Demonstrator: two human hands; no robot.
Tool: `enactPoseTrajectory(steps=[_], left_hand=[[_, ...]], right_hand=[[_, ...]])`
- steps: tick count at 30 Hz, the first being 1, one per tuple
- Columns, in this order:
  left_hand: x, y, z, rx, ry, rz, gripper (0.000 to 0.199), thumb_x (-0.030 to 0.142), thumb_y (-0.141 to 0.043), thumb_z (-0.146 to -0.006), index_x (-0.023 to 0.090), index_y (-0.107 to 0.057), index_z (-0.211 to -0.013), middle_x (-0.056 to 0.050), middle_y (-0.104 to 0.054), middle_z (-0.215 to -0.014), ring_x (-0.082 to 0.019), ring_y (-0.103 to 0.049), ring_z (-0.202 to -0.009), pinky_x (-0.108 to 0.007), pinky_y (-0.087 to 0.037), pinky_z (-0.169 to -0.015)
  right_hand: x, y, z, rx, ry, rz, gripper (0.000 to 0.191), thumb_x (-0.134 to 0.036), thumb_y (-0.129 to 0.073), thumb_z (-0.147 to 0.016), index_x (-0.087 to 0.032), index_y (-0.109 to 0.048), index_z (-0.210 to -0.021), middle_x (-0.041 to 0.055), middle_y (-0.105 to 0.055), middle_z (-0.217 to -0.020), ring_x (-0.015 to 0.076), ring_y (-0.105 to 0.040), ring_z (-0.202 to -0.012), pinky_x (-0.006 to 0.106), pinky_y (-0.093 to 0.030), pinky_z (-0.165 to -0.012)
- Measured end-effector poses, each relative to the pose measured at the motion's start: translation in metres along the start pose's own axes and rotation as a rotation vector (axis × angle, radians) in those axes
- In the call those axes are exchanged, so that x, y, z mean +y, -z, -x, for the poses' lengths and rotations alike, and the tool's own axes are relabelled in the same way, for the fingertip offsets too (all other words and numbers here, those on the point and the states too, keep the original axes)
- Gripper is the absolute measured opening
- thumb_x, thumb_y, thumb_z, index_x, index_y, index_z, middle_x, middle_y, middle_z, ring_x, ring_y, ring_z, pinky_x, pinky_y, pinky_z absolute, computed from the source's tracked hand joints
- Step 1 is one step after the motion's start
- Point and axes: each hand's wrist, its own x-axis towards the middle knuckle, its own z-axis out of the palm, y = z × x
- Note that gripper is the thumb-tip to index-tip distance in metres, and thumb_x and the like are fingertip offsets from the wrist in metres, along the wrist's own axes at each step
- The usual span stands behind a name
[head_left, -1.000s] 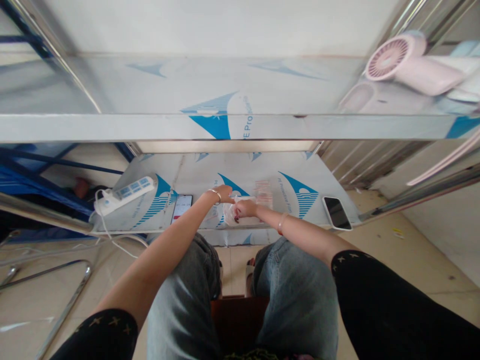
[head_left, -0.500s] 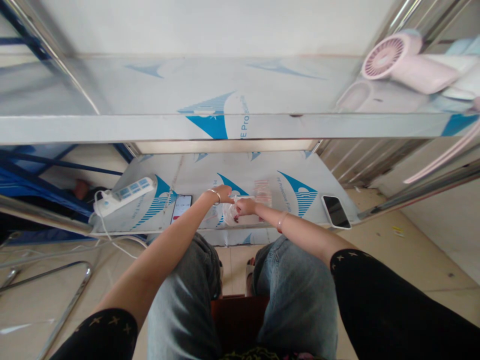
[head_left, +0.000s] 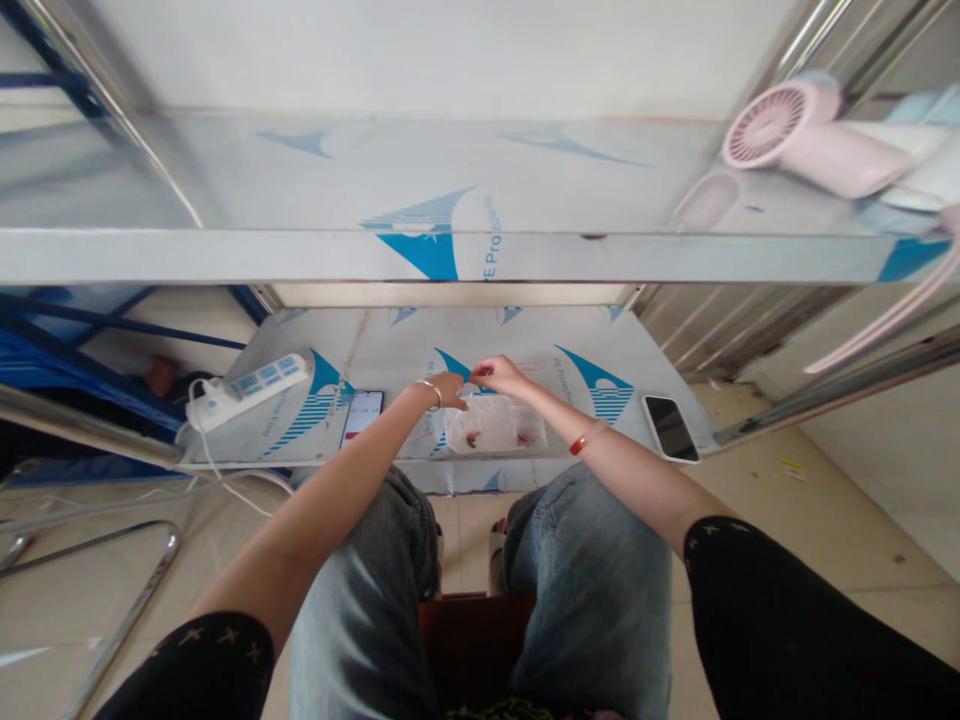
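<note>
On the lower shelf lies a clear plastic bag (head_left: 495, 424) with small dark red pieces showing in it near its front edge. My left hand (head_left: 448, 388) is over the bag's left back corner, its thumb and forefinger apart. Just to its right, my right hand (head_left: 498, 374) is raised above the back edge of the bag with its fingertips pinched together. Whatever those fingertips hold is too small to make out. The two hands nearly meet. Behind my right hand, a clear packet with pinkish marks is mostly hidden.
A phone with a lit screen (head_left: 363, 414) lies left of my hands, and a dark-screened phone (head_left: 671, 428) to the right. A white power strip (head_left: 259, 390) rests at the left end. The upper shelf (head_left: 285, 255) overhangs, carrying a pink handheld fan (head_left: 817, 135).
My right hand has lifted off the bag and moved up and back, its fingers now pinched. The bag is more uncovered and lies flatter. My left hand has barely moved.
</note>
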Motion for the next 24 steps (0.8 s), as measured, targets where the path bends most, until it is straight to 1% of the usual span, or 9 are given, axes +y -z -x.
enactPoseTrajectory(steps=[3, 6, 10, 12, 13, 15, 18, 21, 24], left_hand=[[0.002, 0.002, 0.001, -0.013, 0.019, 0.001, 0.046, 0.040, -0.064, -0.076, 0.014, -0.060, -0.113, -0.012, -0.065, -0.114, -0.024, -0.060, -0.100, -0.028, -0.046, -0.081], [0.003, 0.003, 0.002, -0.023, 0.037, 0.008, 0.047, 0.040, -0.065, -0.076, 0.015, -0.059, -0.115, -0.011, -0.066, -0.112, -0.023, -0.061, -0.098, -0.028, -0.046, -0.079], [0.003, 0.003, 0.005, -0.018, 0.041, -0.009, 0.045, 0.040, -0.064, -0.076, 0.016, -0.059, -0.114, -0.011, -0.064, -0.117, -0.024, -0.059, -0.103, -0.027, -0.045, -0.082], [0.003, 0.003, 0.005, -0.014, 0.038, -0.010, 0.045, 0.040, -0.064, -0.076, 0.016, -0.059, -0.114, -0.011, -0.063, -0.118, -0.025, -0.058, -0.105, -0.028, -0.045, -0.082], [0.003, 0.003, 0.005, -0.013, 0.040, -0.009, 0.046, 0.041, -0.064, -0.076, 0.016, -0.059, -0.114, -0.011, -0.062, -0.119, -0.025, -0.058, -0.106, -0.028, -0.044, -0.082], [0.003, 0.003, 0.004, -0.017, 0.044, -0.010, 0.046, 0.042, -0.064, -0.076, 0.017, -0.059, -0.114, -0.011, -0.062, -0.119, -0.025, -0.058, -0.106, -0.029, -0.044, -0.082], [0.003, 0.003, 0.002, -0.029, 0.042, -0.015, 0.046, 0.044, -0.063, -0.076, 0.016, -0.060, -0.113, -0.012, -0.062, -0.119, -0.025, -0.059, -0.104, -0.028, -0.044, -0.080], [0.002, 0.002, 0.001, -0.035, 0.037, -0.027, 0.045, 0.043, -0.063, -0.076, 0.017, -0.060, -0.112, -0.012, -0.062, -0.119, -0.024, -0.058, -0.104, -0.028, -0.044, -0.081], [0.001, 0.003, 0.003, -0.023, 0.042, -0.034, 0.045, 0.042, -0.063, -0.076, 0.017, -0.060, -0.113, -0.012, -0.062, -0.120, -0.024, -0.058, -0.105, -0.028, -0.044, -0.082]], right_hand=[[-0.003, -0.005, -0.001, -0.055, 0.027, -0.059, 0.023, -0.029, -0.066, -0.071, -0.008, -0.071, -0.080, 0.0069, -0.069, -0.075, 0.0103, -0.056, -0.061, 0.020, -0.040, -0.056], [-0.005, -0.006, -0.001, -0.102, -0.005, -0.075, 0.026, -0.031, -0.066, -0.071, -0.008, -0.072, -0.080, 0.0057, -0.068, -0.070, 0.0091, -0.053, -0.057, 0.019, -0.038, -0.053], [-0.003, 0.000, 0.003, -0.028, -0.094, -0.064, 0.023, -0.027, -0.059, -0.077, -0.009, -0.071, -0.086, 0.0047, -0.067, -0.071, 0.0078, -0.052, -0.053, 0.018, -0.036, -0.048], [0.002, 0.001, 0.006, 0.005, -0.152, 0.012, 0.019, -0.021, -0.059, -0.076, -0.009, -0.071, -0.084, 0.0052, -0.068, -0.072, 0.0079, -0.053, -0.053, 0.018, -0.036, -0.048], [0.006, -0.001, 0.007, -0.011, -0.177, 0.076, 0.016, -0.018, -0.061, -0.074, -0.009, -0.071, -0.081, 0.0054, -0.068, -0.072, 0.0082, -0.053, -0.053, 0.018, -0.036, -0.049], [0.014, -0.007, 0.008, -0.109, -0.188, 0.243, 0.010, -0.012, -0.065, -0.067, -0.010, -0.071, -0.074, 0.0049, -0.069, -0.070, 0.0089, -0.054, -0.054, 0.018, -0.037, -0.050], [0.026, -0.022, 0.010, -0.305, -0.119, 0.460, 0.012, -0.007, -0.068, -0.060, -0.011, -0.071, -0.070, 0.0033, -0.069, -0.070, 0.0095, -0.054, -0.057, 0.017, -0.037, -0.053], [0.033, -0.036, 0.012, -0.436, -0.017, 0.516, 0.012, -0.011, -0.071, -0.060, -0.011, -0.072, -0.072, 0.0028, -0.069, -0.070, 0.0087, -0.053, -0.057, 0.017, -0.037, -0.053], [0.037, -0.045, 0.013, -0.511, 0.049, 0.488, 0.009, -0.012, -0.071, -0.061, -0.011, -0.072, -0.070, 0.0017, -0.068, -0.067, 0.0080, -0.052, -0.055, 0.017, -0.038, -0.053]])
